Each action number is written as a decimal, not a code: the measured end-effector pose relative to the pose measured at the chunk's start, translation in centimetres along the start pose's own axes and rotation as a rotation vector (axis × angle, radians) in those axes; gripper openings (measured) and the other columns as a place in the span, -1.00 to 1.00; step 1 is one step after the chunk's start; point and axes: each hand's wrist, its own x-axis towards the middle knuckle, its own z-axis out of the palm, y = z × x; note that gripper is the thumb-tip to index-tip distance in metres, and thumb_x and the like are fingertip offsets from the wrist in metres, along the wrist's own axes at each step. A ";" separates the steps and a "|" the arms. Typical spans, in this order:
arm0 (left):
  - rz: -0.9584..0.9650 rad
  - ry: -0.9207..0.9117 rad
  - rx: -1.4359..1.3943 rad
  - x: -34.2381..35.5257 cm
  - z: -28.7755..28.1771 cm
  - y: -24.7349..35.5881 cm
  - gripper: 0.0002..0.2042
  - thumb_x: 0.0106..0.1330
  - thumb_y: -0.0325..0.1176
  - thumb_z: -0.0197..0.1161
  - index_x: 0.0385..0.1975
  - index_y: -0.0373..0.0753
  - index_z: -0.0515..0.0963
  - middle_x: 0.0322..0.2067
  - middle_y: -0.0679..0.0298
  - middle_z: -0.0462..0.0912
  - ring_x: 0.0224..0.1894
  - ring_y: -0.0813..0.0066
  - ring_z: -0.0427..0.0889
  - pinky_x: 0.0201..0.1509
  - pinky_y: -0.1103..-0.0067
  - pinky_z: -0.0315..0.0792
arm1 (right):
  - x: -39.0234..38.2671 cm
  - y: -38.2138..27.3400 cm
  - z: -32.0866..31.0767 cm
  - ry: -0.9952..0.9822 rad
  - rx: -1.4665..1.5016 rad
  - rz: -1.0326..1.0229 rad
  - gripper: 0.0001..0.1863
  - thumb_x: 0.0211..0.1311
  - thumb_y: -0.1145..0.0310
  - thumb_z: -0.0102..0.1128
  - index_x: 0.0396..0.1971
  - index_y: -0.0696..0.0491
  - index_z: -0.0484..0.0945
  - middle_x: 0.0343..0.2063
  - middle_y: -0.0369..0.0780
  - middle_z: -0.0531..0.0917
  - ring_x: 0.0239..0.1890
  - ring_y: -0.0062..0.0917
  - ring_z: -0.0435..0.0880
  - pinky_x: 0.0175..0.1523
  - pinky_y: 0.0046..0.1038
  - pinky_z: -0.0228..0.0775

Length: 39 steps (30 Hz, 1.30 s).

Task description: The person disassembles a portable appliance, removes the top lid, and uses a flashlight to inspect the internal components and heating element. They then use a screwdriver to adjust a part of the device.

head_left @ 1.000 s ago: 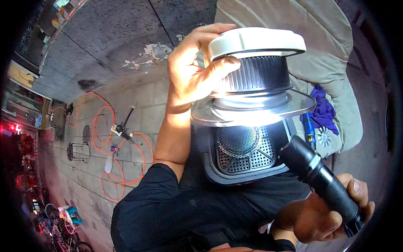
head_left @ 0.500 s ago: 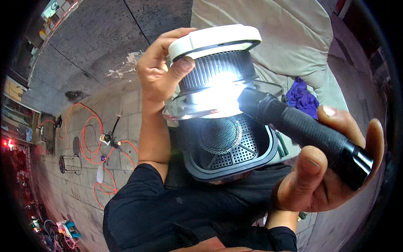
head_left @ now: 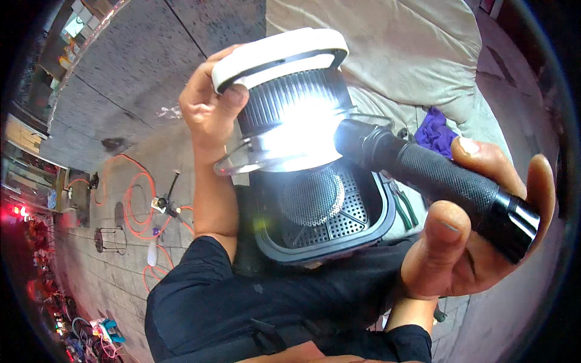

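Observation:
My left hand [head_left: 209, 112] grips the white handle-like rim [head_left: 284, 51] of a black ribbed cylinder [head_left: 296, 91], its thumb over the near edge. Lower on the cylinder a clear flange [head_left: 245, 164] sticks out, partly lost in glare. In my right hand [head_left: 451, 248] lies a black flashlight [head_left: 442, 175], between thumb and fingers. Its lit head points at the cylinder's lower part, where bright white light hides detail. Underneath is a dark square-rimmed housing [head_left: 381, 224] with a perforated plate [head_left: 348, 224] and a round mesh [head_left: 315, 196]. Whether cylinder and housing are joined, I cannot tell.
A pale cloth [head_left: 393, 48] covers the surface beyond, with a purple cloth [head_left: 434, 130] and green-handled pliers [head_left: 404, 209] to the right. An orange hose [head_left: 130, 193] coils on the tiled floor at left, near a small wire stand [head_left: 111, 240].
The cylinder and my left hand have shifted left and tilted somewhat, showing more of the handle's opening. The flashlight has moved slightly left with the lit spot. More of the pliers shows.

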 end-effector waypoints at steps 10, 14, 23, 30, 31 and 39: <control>0.036 -0.046 -0.038 -0.2 0.9 0.2 -0.64 0.24 -0.19 0.55 -0.20 -0.35 0.63 0.06 -0.07 0.68 0.12 0.22 0.66 0.24 0.38 0.47 | 0.5 -0.8 -0.3 0.023 0.073 0.098 -0.06 0.28 -0.16 0.39 0.40 0.22 0.25 -0.09 -0.07 0.72 -0.09 -0.41 0.70 0.11 -0.43 0.55; 0.027 -0.041 -0.056 0.0 1.4 0.4 -0.66 0.24 -0.21 0.54 -0.20 -0.34 0.63 0.06 -0.06 0.69 0.11 0.25 0.67 0.22 0.41 0.48 | 0.2 -0.8 -1.5 -0.005 0.075 0.137 -0.05 0.28 -0.16 0.39 0.40 0.21 0.24 -0.08 -0.05 0.72 -0.05 -0.40 0.70 0.16 -0.40 0.53; 0.000 0.015 -0.028 -0.5 1.5 0.1 -0.61 0.26 -0.26 0.54 -0.08 -0.41 0.63 0.11 -0.02 0.67 0.10 0.30 0.66 0.24 0.43 0.47 | 0.9 -0.6 0.1 0.036 0.044 0.018 -0.07 0.29 -0.19 0.36 0.36 0.22 0.27 -0.08 -0.05 0.72 -0.03 -0.34 0.73 0.16 -0.39 0.56; -0.011 0.026 0.016 -0.7 0.9 -1.1 -0.54 0.24 -0.22 0.57 -0.01 -0.42 0.63 0.12 0.02 0.67 0.09 0.35 0.66 0.23 0.46 0.48 | 1.0 -0.3 1.0 0.052 0.218 0.092 -0.22 0.21 -0.16 0.46 0.17 0.18 0.47 -0.05 -0.10 0.73 -0.06 -0.41 0.75 0.16 -0.45 0.58; -0.027 0.027 0.005 -0.7 0.9 -1.0 -0.54 0.23 -0.22 0.57 -0.01 -0.42 0.63 0.13 0.02 0.67 0.09 0.36 0.66 0.22 0.47 0.49 | 1.0 -0.2 0.8 0.047 0.207 0.083 -0.23 0.19 -0.15 0.48 0.15 0.18 0.49 -0.05 -0.11 0.74 -0.06 -0.41 0.75 0.16 -0.45 0.58; 0.016 -0.032 -0.001 -0.3 0.5 -1.4 -0.59 0.25 -0.26 0.56 -0.02 -0.39 0.64 0.13 0.03 0.67 0.09 0.39 0.66 0.17 0.49 0.52 | 1.0 0.6 -0.9 -0.043 0.097 -0.044 -0.39 0.20 -0.04 0.51 0.05 0.13 0.61 -0.02 -0.10 0.73 -0.03 -0.34 0.75 0.14 -0.42 0.62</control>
